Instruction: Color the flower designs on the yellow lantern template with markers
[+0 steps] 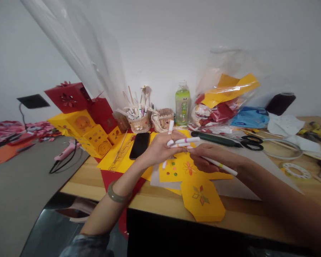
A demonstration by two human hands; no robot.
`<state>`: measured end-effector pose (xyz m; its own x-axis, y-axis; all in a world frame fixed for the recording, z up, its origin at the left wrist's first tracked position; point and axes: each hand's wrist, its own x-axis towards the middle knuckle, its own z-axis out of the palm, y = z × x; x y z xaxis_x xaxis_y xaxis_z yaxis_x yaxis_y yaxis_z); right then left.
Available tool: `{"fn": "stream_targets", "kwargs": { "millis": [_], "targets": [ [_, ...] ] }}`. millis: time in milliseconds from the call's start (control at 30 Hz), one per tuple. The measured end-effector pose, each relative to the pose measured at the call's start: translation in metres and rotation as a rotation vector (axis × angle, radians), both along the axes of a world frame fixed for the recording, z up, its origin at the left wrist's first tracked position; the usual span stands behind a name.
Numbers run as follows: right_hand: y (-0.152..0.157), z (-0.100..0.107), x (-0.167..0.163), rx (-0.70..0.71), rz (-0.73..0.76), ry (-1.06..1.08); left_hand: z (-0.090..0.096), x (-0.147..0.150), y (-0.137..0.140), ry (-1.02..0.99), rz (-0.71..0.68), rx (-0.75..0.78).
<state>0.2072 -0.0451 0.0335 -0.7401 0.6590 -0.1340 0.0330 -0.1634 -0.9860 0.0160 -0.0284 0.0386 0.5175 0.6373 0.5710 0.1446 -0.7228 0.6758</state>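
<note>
My left hand [162,144] is closed around several white marker pens [191,140] with coloured bands, which point in different directions. Beside it, my right hand [210,157] is closed on a white marker pen with a yellow band [220,165]. The fingertips of both hands meet near the pens. Beneath the hands lies a yellow card [166,177] with coloured dots and an orange flower. Closer to me, a yellow cut card [215,205] with a diamond-petal flower overhangs the table edge.
A black phone [139,145] lies left of my hands, near yellow boxes [96,139]. Behind stand a cup of pens [139,125] and a green drink bottle [182,103]. Black-handled scissors [251,142], a tape roll [296,170] and a plastic bag of paper [216,117] are to the right.
</note>
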Motion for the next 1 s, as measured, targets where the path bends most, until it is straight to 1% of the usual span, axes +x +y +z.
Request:
{"fn": "stream_targets", "kwargs": {
  "millis": [67, 100, 167, 267, 333, 433, 500, 600, 667, 767, 867, 933, 967, 1000],
  "targets": [
    [0.001, -0.003, -0.001, -0.016, 0.021, 0.0, -0.002, -0.001, 0.0, 0.021, 0.042, -0.012],
    [0.004, -0.006, -0.001, -0.017, 0.006, 0.007, -0.004, -0.002, 0.0, 0.019, 0.062, -0.02],
    [0.01, -0.012, -0.002, 0.01, -0.089, 0.038, -0.006, -0.003, 0.001, 0.007, 0.116, -0.032],
    [0.018, -0.018, -0.003, 0.113, -0.303, 0.113, -0.009, -0.003, 0.001, -0.023, 0.204, -0.029],
    [0.017, -0.017, -0.005, 0.182, -0.375, 0.15, -0.01, -0.003, 0.002, -0.029, 0.239, -0.011],
    [0.007, -0.012, -0.01, 0.299, -0.374, 0.184, -0.012, -0.001, 0.003, 0.002, 0.243, 0.019],
    [0.001, -0.009, -0.013, 0.34, -0.393, 0.203, -0.014, 0.0, 0.003, 0.043, 0.223, 0.035],
    [-0.002, -0.008, -0.015, 0.319, -0.46, 0.196, -0.014, 0.0, 0.002, 0.126, 0.19, 0.053],
    [0.001, -0.008, -0.014, 0.31, -0.471, 0.172, -0.013, 0.001, 0.001, 0.178, 0.174, 0.064],
    [0.007, -0.007, -0.009, 0.319, -0.408, 0.117, -0.008, 0.002, -0.003, 0.231, 0.149, 0.071],
    [0.011, 0.0, -0.001, 0.348, -0.283, 0.028, -0.001, 0.004, -0.006, 0.26, 0.112, 0.071],
    [0.011, 0.009, 0.012, 0.405, -0.254, -0.018, 0.003, 0.002, -0.005, 0.272, 0.093, 0.019],
    [0.011, 0.014, 0.02, 0.438, -0.282, -0.019, 0.005, -0.002, -0.004, 0.279, 0.098, -0.038],
    [0.011, 0.019, 0.031, 0.478, -0.354, 0.008, 0.007, -0.007, -0.002, 0.283, 0.107, -0.103]
  ]
}}
